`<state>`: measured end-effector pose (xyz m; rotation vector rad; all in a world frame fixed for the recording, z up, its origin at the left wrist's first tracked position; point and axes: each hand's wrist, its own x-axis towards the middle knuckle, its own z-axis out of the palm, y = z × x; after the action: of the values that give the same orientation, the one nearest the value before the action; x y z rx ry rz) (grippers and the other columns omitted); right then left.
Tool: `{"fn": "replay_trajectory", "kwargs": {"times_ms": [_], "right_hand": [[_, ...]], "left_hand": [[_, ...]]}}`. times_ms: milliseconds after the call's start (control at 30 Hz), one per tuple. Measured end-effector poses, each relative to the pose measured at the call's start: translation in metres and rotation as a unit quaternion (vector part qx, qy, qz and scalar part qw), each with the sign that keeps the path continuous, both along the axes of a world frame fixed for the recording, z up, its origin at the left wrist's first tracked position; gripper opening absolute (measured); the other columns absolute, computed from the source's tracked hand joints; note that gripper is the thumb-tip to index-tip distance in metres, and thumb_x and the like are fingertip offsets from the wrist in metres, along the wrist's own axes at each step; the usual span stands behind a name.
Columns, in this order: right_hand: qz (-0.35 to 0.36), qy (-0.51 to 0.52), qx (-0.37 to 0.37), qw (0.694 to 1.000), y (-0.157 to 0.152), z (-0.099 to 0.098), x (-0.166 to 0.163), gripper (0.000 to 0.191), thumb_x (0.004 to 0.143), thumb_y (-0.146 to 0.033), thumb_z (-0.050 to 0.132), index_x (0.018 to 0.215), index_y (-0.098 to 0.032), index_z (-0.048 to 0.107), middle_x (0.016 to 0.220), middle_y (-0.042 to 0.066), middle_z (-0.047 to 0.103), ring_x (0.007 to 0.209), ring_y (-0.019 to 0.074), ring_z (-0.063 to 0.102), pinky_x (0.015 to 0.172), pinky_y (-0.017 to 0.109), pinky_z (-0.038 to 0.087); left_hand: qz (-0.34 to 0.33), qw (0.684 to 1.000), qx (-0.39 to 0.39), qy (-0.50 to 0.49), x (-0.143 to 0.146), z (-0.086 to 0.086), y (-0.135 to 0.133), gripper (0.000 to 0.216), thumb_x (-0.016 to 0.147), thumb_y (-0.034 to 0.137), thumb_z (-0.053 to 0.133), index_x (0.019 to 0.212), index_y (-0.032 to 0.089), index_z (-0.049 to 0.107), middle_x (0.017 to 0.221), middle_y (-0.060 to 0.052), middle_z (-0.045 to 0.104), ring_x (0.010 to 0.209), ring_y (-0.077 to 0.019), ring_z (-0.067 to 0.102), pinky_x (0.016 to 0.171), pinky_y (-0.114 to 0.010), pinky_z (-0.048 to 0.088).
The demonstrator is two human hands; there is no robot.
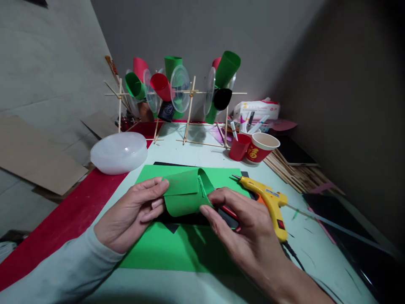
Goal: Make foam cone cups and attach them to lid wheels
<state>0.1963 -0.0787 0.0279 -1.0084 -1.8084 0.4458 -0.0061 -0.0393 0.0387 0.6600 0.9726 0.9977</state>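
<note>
A rolled green paper tube (182, 202) is held in the air between both hands, with one overlapping edge along its side. My left hand (134, 209) pinches its left end, thumb on top and fingers beneath. At the right opening, my right hand (243, 223) grips the rim between thumb and index finger. Below lies a green sheet (177, 253) with dark pieces on it, partly hidden by the hands. A yellow hot glue gun (268, 198) rests on its side right of my right hand, a clear glue stick in its back.
Stick frames (190, 109) with clear discs and red, green and black tubes stand at the back. A white translucent bowl (118, 152) is at left. A red cup (239, 147) and a paper cup (262, 147) stand behind the glue gun, near wooden sticks (284, 171).
</note>
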Motion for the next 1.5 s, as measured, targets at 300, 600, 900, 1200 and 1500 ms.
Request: {"fn": "replay_trajectory", "kwargs": {"times_ms": [300, 600, 900, 1200, 1500], "right_hand": [[-0.065, -0.018, -0.043, 0.997, 0.003, 0.004, 0.002, 0.021, 0.087, -0.016, 0.065, 0.068, -0.017, 0.056, 0.058, -0.007, 0.049, 0.052, 0.0061, 0.043, 0.053, 0.018, 0.034], [-0.071, 0.002, -0.104, 0.992, 0.0, 0.005, 0.001, 0.021, 0.086, -0.021, 0.058, 0.066, -0.019, 0.05, 0.059, -0.004, 0.054, 0.054, 0.0096, 0.048, 0.053, 0.023, 0.036], [-0.094, 0.001, -0.104, 0.99, 0.001, 0.003, -0.003, 0.018, 0.08, -0.018, 0.06, 0.063, -0.02, 0.054, 0.056, -0.003, 0.059, 0.052, 0.0113, 0.051, 0.052, 0.024, 0.037], [-0.09, -0.02, -0.069, 0.993, -0.001, 0.001, -0.006, 0.017, 0.081, -0.016, 0.06, 0.066, -0.02, 0.052, 0.062, -0.002, 0.061, 0.058, 0.013, 0.055, 0.057, 0.026, 0.041], [-0.098, 0.007, -0.08, 0.992, -0.003, 0.001, -0.008, 0.018, 0.079, -0.015, 0.061, 0.064, -0.02, 0.053, 0.06, -0.003, 0.06, 0.055, 0.0118, 0.052, 0.056, 0.026, 0.038]], "left_hand": [[-0.02, 1.0, 0.001, 0.003, -0.003, -0.005, 0.0, 0.037, 0.066, 0.03, 0.091, 0.064, 0.015, 0.056, 0.055, 0.004, 0.05, 0.039, -0.0002, 0.03, 0.036, -0.01, 0.026], [0.06, 0.998, -0.003, -0.029, 0.001, -0.006, 0.0, 0.035, 0.056, 0.013, 0.094, 0.069, 0.015, 0.062, 0.064, 0.006, 0.05, 0.045, -0.0011, 0.037, 0.036, -0.01, 0.035], [0.068, 0.997, -0.022, -0.015, 0.007, -0.003, -0.005, 0.033, 0.051, 0.012, 0.095, 0.062, 0.014, 0.064, 0.061, 0.006, 0.05, 0.044, -0.0011, 0.034, 0.034, -0.01, 0.035], [0.077, 0.997, -0.027, -0.001, 0.008, -0.005, -0.004, 0.035, 0.046, 0.012, 0.097, 0.063, 0.013, 0.067, 0.062, 0.006, 0.052, 0.046, -0.0009, 0.036, 0.035, -0.01, 0.035], [0.096, 0.995, -0.022, -0.004, 0.013, -0.004, -0.004, 0.034, 0.044, 0.007, 0.097, 0.063, 0.014, 0.069, 0.063, 0.005, 0.055, 0.048, -0.0029, 0.044, 0.037, -0.012, 0.042]]}}
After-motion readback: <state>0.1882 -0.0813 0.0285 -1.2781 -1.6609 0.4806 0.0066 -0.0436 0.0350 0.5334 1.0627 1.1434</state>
